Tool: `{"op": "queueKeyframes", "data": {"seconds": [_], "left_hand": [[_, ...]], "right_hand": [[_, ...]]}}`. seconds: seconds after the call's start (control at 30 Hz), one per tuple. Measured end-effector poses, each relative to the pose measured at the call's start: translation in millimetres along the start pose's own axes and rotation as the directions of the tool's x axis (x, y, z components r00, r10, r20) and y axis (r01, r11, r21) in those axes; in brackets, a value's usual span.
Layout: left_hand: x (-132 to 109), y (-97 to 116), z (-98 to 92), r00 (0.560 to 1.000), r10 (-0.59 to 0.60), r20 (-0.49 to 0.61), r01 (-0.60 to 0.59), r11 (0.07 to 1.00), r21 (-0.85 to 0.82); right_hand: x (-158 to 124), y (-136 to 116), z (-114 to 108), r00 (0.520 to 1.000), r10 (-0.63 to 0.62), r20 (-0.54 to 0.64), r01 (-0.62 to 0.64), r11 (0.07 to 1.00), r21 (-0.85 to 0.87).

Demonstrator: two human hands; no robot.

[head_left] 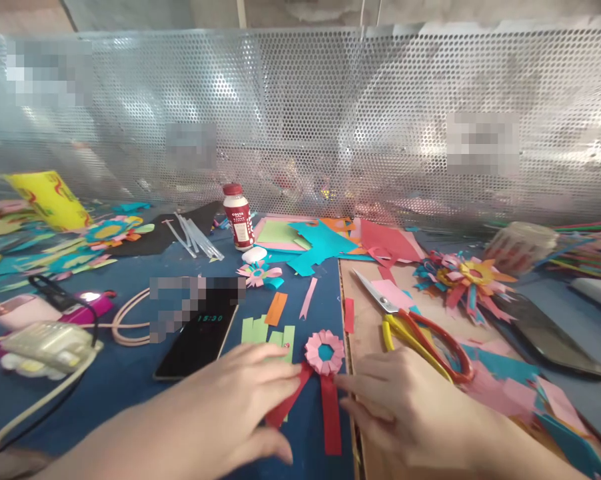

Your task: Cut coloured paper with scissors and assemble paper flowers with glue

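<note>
A pink folded-paper rosette (324, 353) with a blue centre lies flat on the blue table between my hands. Two red paper strips hang below it like tails, one straight (331, 417) and one slanting left (293, 399). My left hand (240, 397) rests with fingers stretched over the slanting strip and its thumb apart. My right hand (405, 403) has its fingers extended, their tips beside the top of the straight strip. Green paper strips (253, 330) lie partly hidden beyond my left fingers. Scissors (420, 333) with red and yellow handles lie beyond my right hand.
A phone (200, 333) lies left, near cables and a power adapter (48, 350). A red-capped bottle (238, 217) stands at the back by coloured paper sheets (325, 243). Finished paper flowers (473, 277) and a dark tablet-like object (555, 333) are right. A perforated metal panel (300, 113) closes the back.
</note>
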State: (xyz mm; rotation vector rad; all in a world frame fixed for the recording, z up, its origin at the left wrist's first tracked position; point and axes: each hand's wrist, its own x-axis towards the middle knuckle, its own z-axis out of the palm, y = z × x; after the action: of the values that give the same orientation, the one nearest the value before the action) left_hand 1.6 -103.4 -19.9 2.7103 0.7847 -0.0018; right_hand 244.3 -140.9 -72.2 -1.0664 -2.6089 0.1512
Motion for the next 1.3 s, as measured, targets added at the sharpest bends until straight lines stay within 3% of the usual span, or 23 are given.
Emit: {"op": "queueKeyframes", "data": {"seconds": [0.1,0.23,0.53,0.63,0.7,0.8,0.9,1.0,1.3], "left_hand": [[-5.8,7.6,15.0,1.0,0.03,-0.003,-0.029,0.994,0.11],[-3.9,15.2,20.9,0.999,0.003,0.035,-0.01,0.98,0.199],[-7.3,17.4,39.9,0.997,0.014,-0.082,0.004,0.977,0.214],[-9.6,18.7,42.8,0.991,0.009,-0.132,0.018,0.979,0.205],[-9.0,20.2,42.9,0.991,0.001,-0.131,0.028,0.976,0.214],[-5.0,22.8,42.2,0.997,0.016,-0.072,0.002,0.97,0.242],[-0.8,23.7,42.5,0.996,0.06,-0.063,-0.042,0.968,0.247],[0.5,20.8,44.7,0.993,0.074,-0.096,-0.049,0.97,0.239],[-2.1,9.4,59.6,0.993,0.071,-0.094,-0.061,0.992,0.108]], "right_hand": [[-3.8,-7.5,4.2,0.995,-0.078,0.062,0.078,0.997,0.006],[-4.7,-6.9,6.7,0.993,-0.069,0.099,0.072,0.997,-0.022],[-3.4,-3.9,2.2,0.987,-0.056,0.151,0.044,0.996,0.077],[-1.4,2.0,-0.9,0.996,-0.036,0.079,0.028,0.995,0.096],[3.0,13.2,-1.8,0.994,0.079,-0.074,-0.077,0.997,0.023],[10.8,36.1,2.7,0.938,0.225,-0.263,-0.276,0.945,-0.177],[16.2,53.2,11.9,0.931,0.29,-0.222,-0.346,0.895,-0.281],[18.8,57.4,16.8,0.924,0.357,-0.137,-0.382,0.882,-0.275],[11.1,50.2,-0.5,0.933,0.325,-0.152,-0.347,0.925,-0.155]]}}
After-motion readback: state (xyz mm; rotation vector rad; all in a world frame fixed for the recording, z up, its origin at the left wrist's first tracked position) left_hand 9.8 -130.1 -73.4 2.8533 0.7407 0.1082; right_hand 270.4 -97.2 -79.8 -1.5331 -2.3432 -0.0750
